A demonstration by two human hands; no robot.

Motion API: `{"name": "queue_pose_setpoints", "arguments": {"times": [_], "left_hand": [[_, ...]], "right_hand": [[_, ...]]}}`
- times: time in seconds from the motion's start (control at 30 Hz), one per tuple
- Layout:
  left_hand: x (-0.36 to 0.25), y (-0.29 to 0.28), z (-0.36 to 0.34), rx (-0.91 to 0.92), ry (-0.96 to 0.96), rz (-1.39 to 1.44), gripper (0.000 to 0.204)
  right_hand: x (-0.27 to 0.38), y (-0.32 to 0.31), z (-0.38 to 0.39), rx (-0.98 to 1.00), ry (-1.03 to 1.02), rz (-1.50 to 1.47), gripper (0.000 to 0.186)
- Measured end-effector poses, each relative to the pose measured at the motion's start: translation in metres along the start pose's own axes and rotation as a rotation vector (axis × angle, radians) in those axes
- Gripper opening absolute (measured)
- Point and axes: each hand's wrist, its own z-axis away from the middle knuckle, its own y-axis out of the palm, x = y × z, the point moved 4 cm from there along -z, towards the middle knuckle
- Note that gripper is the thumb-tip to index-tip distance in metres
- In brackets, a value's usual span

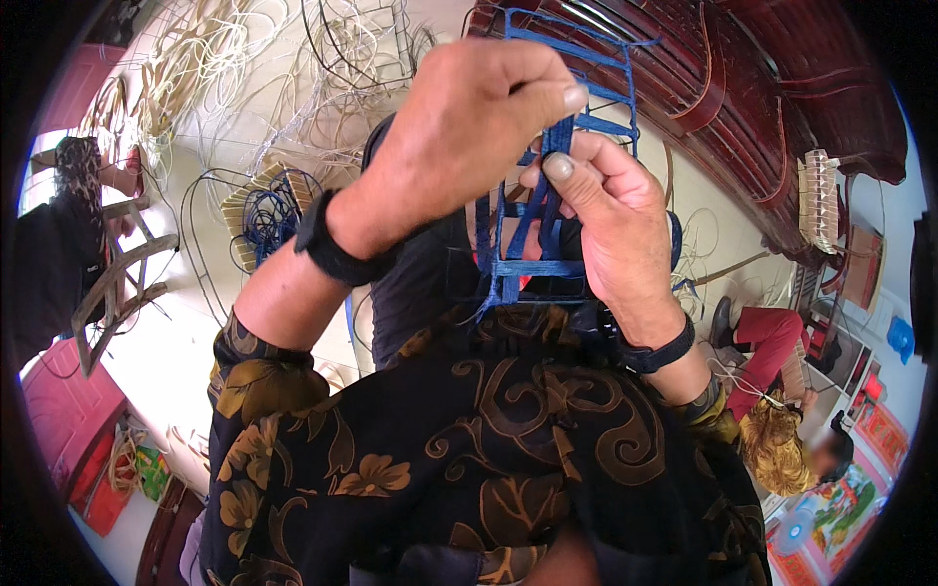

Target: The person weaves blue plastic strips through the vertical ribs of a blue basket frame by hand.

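A frame [540, 269] wrapped in blue strips stands upright before my lap, built of thin bars with open gaps. Above it my left hand [479, 107] is closed, thumb and forefinger pinching a blue strip [559, 135]. My right hand [620, 215] grips the same band of strips a little lower, its thumb pressed against the bent fingers. Between the two hands the strips run nearly upright in a flat bundle. Lower down they pass into the frame, where my fingers and the bars partly hide them. Both wrists wear black bands.
Left of my knee, a pale woven basket [237, 220] holds tangled blue strands [274, 217]. Loose cream strands [215, 73] cover the floor at the far left. A dark red wooden bench [723, 107] stands far right. People sit at both sides, one in red trousers [767, 347], one beside a wooden chair [127, 259].
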Motion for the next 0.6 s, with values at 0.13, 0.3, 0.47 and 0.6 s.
{"name": "queue_pose_setpoints", "arguments": {"times": [0.13,0.3,0.47,0.6], "left_hand": [[0.002,0.0,-0.007,0.111,-0.113,0.111,0.02],[0.034,-0.012,0.012,0.021,-0.139,-0.018,0.015],[0.065,-0.002,0.034,0.031,-0.218,0.081,0.016],[0.066,0.003,0.037,0.047,-0.221,0.02,0.017]], "right_hand": [[0.002,-0.009,0.001,-0.019,0.106,-0.028,0.017],[-0.001,-0.015,0.007,-0.056,0.109,-0.167,0.013],[-0.002,-0.026,0.005,-0.049,0.181,-0.188,0.013],[-0.006,-0.031,0.009,-0.086,0.361,-0.149,0.015]]}}
